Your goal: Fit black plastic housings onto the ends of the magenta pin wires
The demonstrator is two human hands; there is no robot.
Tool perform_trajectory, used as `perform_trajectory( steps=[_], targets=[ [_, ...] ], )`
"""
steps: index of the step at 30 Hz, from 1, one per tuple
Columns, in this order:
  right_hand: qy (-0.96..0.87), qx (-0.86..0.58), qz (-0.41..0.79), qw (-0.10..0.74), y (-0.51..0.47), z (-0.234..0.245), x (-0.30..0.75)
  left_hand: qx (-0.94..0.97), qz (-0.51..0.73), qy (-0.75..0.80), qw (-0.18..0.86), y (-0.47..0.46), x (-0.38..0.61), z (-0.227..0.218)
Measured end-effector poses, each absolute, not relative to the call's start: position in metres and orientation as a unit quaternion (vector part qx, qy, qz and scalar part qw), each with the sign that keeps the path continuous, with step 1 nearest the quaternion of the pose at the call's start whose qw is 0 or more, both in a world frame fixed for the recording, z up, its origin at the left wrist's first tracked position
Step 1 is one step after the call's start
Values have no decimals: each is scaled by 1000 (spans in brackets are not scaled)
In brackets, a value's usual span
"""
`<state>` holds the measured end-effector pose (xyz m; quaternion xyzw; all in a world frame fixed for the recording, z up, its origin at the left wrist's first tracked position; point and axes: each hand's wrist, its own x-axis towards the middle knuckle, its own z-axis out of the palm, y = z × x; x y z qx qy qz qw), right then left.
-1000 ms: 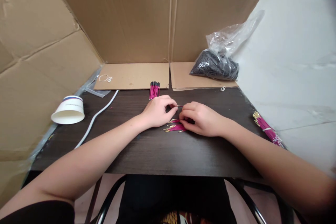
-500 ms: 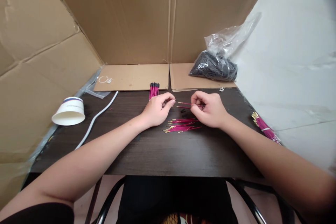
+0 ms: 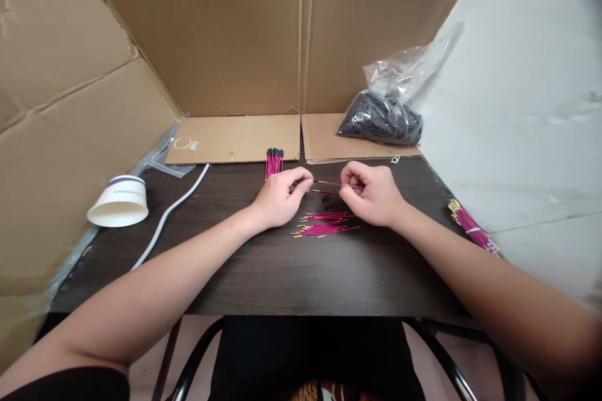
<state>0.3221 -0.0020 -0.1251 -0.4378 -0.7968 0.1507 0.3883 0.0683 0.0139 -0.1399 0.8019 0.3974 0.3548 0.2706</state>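
Note:
My right hand is closed on thin magenta wires, two of which stick out to the left. The lower one ends in a bare gold terminal. The upper one reaches the fingertips of my left hand, which is closed in a pinch around a tiny black sleeve at that wire's end; most of the sleeve is hidden. A few loose black sleeves lie between the hands. Nearer me is a spread of magenta wires with gold ends. Behind my left hand lies a bunch of black-tipped wires.
A clear bag of black sleeves sits on a cardboard sheet at the back. A tied wire bundle lies at the right edge. On the left are a paper cup and a grey cable. Cardboard walls surround the dark table.
The upper wire's end has come to the left fingertips, where a gap and a bare gold tip showed before. Both hands otherwise hold nearly the same pose; the view has shifted slightly.

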Motion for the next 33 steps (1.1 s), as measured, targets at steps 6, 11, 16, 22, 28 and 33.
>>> perform_trajectory(
  steps=[6,11,16,22,28,33],
  targets=[
    [-803,-431,140,387,0,-125,323,811,344,394,262,14,68,-140],
    [-808,-425,132,386,1,-124,324,817,340,394,247,14,67,-140],
    [-808,-421,136,388,1,-123,325,822,340,388,243,14,67,-141],
    [-808,-419,142,389,1,-122,325,823,340,386,240,14,67,-142],
    [-814,-403,146,392,1,-125,325,819,345,386,247,13,68,-141],
    [-819,-397,158,383,0,-127,323,821,346,383,244,13,68,-142]
  ],
)
